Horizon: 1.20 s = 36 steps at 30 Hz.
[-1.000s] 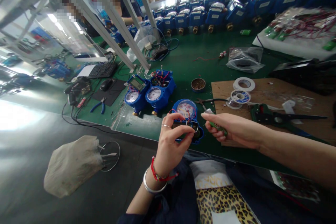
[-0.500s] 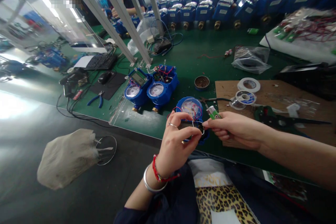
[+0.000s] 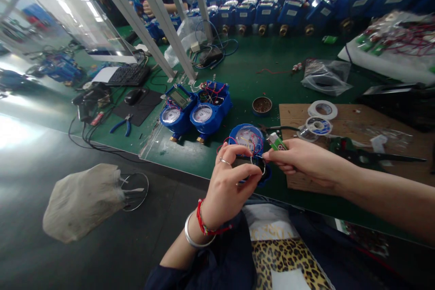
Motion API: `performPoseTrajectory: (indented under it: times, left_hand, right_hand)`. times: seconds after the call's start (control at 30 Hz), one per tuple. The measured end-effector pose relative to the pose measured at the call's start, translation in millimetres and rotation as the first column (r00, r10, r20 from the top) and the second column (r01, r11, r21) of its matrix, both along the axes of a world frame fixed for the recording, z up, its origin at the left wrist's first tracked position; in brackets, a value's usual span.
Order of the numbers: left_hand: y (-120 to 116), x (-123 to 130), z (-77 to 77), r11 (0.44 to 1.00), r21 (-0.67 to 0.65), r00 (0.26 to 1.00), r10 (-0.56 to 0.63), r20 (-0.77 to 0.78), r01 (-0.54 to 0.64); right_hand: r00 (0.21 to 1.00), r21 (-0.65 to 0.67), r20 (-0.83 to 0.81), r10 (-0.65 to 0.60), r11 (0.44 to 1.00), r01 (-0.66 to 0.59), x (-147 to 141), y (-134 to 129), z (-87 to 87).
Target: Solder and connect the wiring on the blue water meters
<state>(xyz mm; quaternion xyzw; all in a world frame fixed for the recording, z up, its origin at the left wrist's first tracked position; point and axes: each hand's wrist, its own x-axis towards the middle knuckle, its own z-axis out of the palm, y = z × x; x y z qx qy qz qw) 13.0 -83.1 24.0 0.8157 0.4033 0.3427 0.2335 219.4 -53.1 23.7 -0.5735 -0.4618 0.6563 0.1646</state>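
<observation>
My left hand (image 3: 231, 176) is closed in a pinch on a thin white wire (image 3: 264, 167), over the near part of an opened blue water meter (image 3: 234, 135). The meter's clear round dial faces up, with red wires looping around it. My right hand (image 3: 299, 156) grips what looks like a green lighter (image 3: 277, 143), its pale end pointing up and away from me. The fingertips of that hand meet near the wire's other end, close beside my left fingers. Both hands partly hide the meter's near compartment.
Two opened blue meters (image 3: 203, 115) stand to the left. A small round tin (image 3: 262, 106), pliers (image 3: 123, 125), a solder spool (image 3: 318, 126), tape (image 3: 322, 109) and a green-handled tool (image 3: 353, 154) lie around. Metal posts (image 3: 159, 22) rise at the back; a person's hand (image 3: 147, 9) shows behind.
The view has shifted slightly. Both hands keep nearly the same pose over the meter, and the lighter is tilted a little differently.
</observation>
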Motion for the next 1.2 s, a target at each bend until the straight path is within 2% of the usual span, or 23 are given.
performPoseTrajectory:
  times: [0.1,0.17,0.3,0.4,0.5,0.6,0.73,0.87,1.07,1.2]
  left_hand:
    - [0,-2,0.7,0.999,-0.027,1.000,0.028,0.011,-0.028]
    - [0,-2,1.7,0.997,-0.046,0.998,0.060,0.027,-0.059]
    - [3,-2,3.7,0.993,-0.048,0.992,0.107,0.066,-0.104]
    - [8,-2,4.2,0.982,-0.087,0.983,0.173,0.068,-0.167]
    - [15,-2,5.1,0.952,-0.193,0.964,0.256,0.074,-0.238]
    - [22,-1,7.3,0.930,-0.249,0.954,0.293,0.062,-0.270]
    - [27,3,10.1,0.938,-0.198,0.953,0.300,0.048,-0.285]
    - [28,5,11.7,0.945,-0.165,0.957,0.289,0.022,-0.282]
    - [34,1,12.5,0.958,-0.120,0.959,0.244,-0.143,-0.262]
    - [36,3,9.7,0.957,-0.111,0.960,0.253,-0.122,-0.266]
  right_hand:
    - [0.980,0.168,0.196,0.024,0.984,-0.058,6,0,0.0]
    - [0.967,0.280,0.254,0.013,0.956,-0.086,8,-1,-0.9]
    - [0.979,0.478,0.195,-0.064,0.878,-0.038,4,-7,-6.5]
    - [0.978,0.628,0.177,-0.108,0.778,-0.028,-1,-9,-10.9]
    - [0.991,0.733,0.112,-0.068,0.680,-0.036,-6,-7,-13.5]
    - [1.000,0.769,0.029,-0.008,0.639,-0.018,-12,-3,-13.9]
    - [1.000,0.783,0.003,0.001,0.622,-0.003,-20,3,-11.0]
    - [1.000,0.823,-0.004,0.030,0.568,-0.014,-22,9,-8.7]
    - [0.998,0.824,0.048,0.051,0.563,-0.069,-19,13,-10.1]
    - [0.993,0.861,0.100,0.058,0.496,-0.115,-20,12,-12.8]
